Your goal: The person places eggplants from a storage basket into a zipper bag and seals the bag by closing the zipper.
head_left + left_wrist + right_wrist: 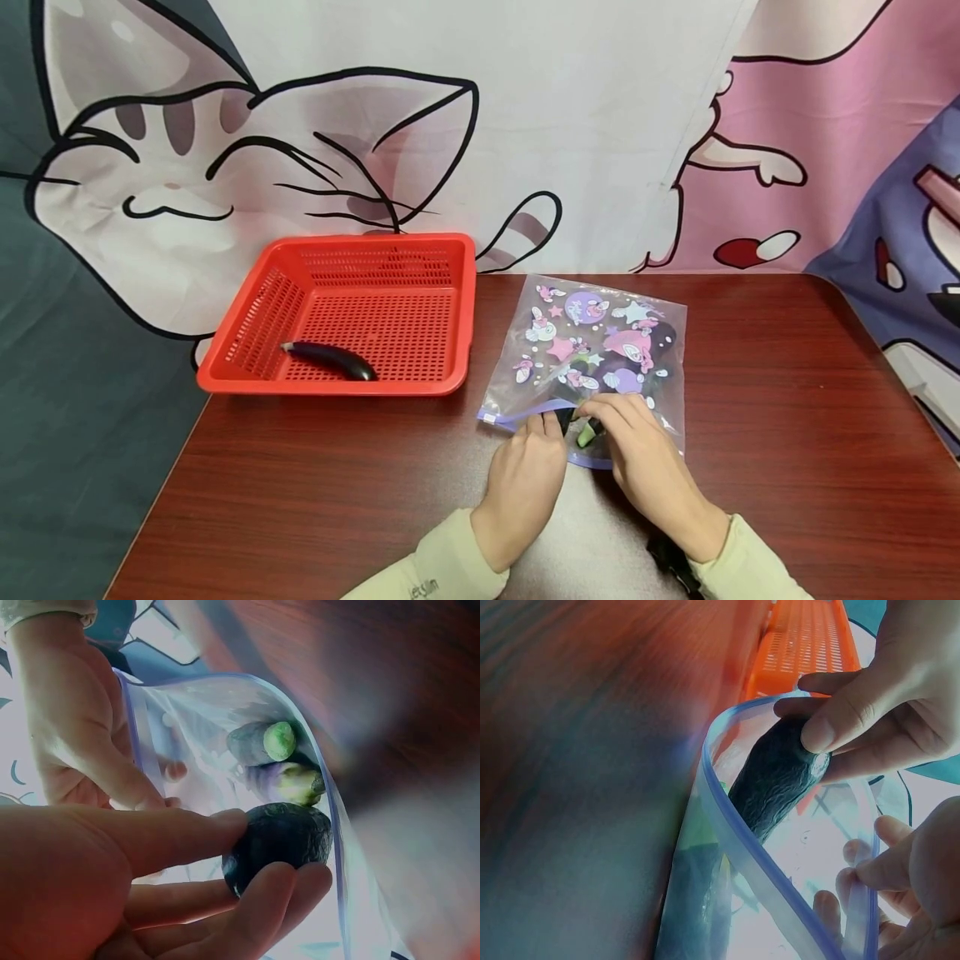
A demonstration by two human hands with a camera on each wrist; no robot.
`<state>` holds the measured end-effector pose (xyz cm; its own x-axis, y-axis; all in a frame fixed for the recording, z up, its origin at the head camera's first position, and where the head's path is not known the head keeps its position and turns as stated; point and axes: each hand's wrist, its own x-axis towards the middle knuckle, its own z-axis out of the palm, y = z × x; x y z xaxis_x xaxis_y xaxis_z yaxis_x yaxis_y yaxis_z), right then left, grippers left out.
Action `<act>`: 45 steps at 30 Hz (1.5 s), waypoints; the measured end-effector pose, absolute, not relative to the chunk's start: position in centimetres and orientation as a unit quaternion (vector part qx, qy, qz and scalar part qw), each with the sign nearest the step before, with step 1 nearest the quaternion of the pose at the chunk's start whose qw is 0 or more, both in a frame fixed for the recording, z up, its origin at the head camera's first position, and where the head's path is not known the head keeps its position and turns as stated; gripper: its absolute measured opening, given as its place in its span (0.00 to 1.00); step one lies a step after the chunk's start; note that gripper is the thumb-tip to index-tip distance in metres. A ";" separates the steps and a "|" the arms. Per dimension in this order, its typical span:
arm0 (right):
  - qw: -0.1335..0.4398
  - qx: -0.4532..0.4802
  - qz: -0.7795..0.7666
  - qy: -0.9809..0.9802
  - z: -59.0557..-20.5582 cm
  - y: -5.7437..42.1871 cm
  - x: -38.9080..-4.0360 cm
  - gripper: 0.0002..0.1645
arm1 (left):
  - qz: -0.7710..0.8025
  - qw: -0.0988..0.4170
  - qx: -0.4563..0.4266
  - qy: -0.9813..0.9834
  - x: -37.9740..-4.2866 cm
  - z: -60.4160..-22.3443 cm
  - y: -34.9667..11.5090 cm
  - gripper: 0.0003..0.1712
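My left hand [527, 471] pinches one end of a long, dark, wrinkled vegetable [776, 776] between thumb and fingers. Its other end points down into a clear zip bag [517, 333] printed with pink and purple figures. With its fingers on both sides of the purple-edged rim, my right hand [648, 458] holds the bag's mouth open. Inside, the left wrist view shows a dark vegetable with a bright green end [279, 741]. Beside it is a purple and yellow-green vegetable [292, 784]. The bag lies on the table, its mouth facing me.
A red plastic basket [459, 375] stands on the table to the left of the bag, with a dark purple eggplant [330, 357] in it. Behind the brown table [810, 417] hangs a curtain [600, 125] printed with cartoon animals. A black strap [671, 558] hangs under my right wrist.
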<state>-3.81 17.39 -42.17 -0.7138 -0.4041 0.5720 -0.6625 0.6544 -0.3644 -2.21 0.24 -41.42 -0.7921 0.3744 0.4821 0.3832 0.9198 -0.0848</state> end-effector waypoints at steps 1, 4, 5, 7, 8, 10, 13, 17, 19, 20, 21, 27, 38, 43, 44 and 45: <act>0.228 0.303 0.285 -0.880 -42.1 17.4 -3.8 0.28 | -0.009 0.256 -0.202 -0.945 -2.2 -41.4 0.3 0.10; 0.232 0.302 0.286 -0.879 -42.1 17.4 -3.8 0.27 | -0.006 0.264 -0.203 -0.943 -2.3 -41.4 0.5 0.10; 0.233 0.302 0.286 -0.879 -42.1 17.4 -3.8 0.27 | -0.004 0.265 -0.204 -0.942 -2.3 -41.4 0.5 0.10; 0.235 0.301 0.287 -0.878 -42.1 17.4 -3.9 0.27 | 0.000 0.266 -0.206 -0.942 -2.4 -41.5 0.6 0.10; 0.236 0.301 0.287 -0.878 -42.1 17.4 -3.9 0.27 | 0.002 0.266 -0.207 -0.942 -2.4 -41.5 0.7 0.09; 0.238 0.301 0.288 -0.877 -42.1 17.4 -3.9 0.27 | 0.008 0.265 -0.207 -0.942 -2.5 -41.6 0.7 0.09; 0.240 0.302 0.289 -0.876 -42.0 17.4 -3.9 0.27 | 0.015 0.264 -0.206 -0.942 -2.6 -41.7 0.9 0.08; 0.244 0.302 0.292 -0.874 -42.0 17.4 -3.9 0.27 | 0.021 0.263 -0.202 -0.943 -2.8 -41.8 1.1 0.07; 0.245 0.302 0.293 -0.873 -41.9 17.3 -3.9 0.27 | 0.023 0.261 -0.201 -0.944 -3.0 -41.9 1.2 0.05; 0.246 0.302 0.293 -0.873 -41.9 17.3 -3.9 0.27 | 0.024 0.259 -0.200 -0.945 -3.0 -41.9 1.2 0.05; 0.246 0.303 0.293 -0.873 -41.9 17.3 -3.9 0.27 | 0.025 0.257 -0.199 -0.945 -3.1 -42.0 1.3 0.04; 0.253 0.306 0.293 -0.870 -41.9 17.3 -3.8 0.27 | 0.029 0.246 -0.196 -0.949 -3.4 -42.2 1.6 0.02; 0.254 0.304 0.295 -0.869 -41.9 17.3 -3.8 0.26 | 0.033 0.231 -0.212 -0.949 -4.1 -42.5 2.0 0.04; 0.251 0.305 0.295 -0.870 -41.9 17.4 -3.8 0.26 | 0.029 0.228 -0.217 -0.949 -4.3 -42.6 2.2 0.04; 0.249 0.304 0.295 -0.871 -41.9 17.3 -3.8 0.25 | 0.028 0.228 -0.218 -0.949 -4.3 -42.6 2.2 0.04; 0.248 0.304 0.296 -0.871 -41.9 17.4 -3.8 0.25 | 0.027 0.227 -0.219 -0.948 -4.3 -42.7 2.2 0.04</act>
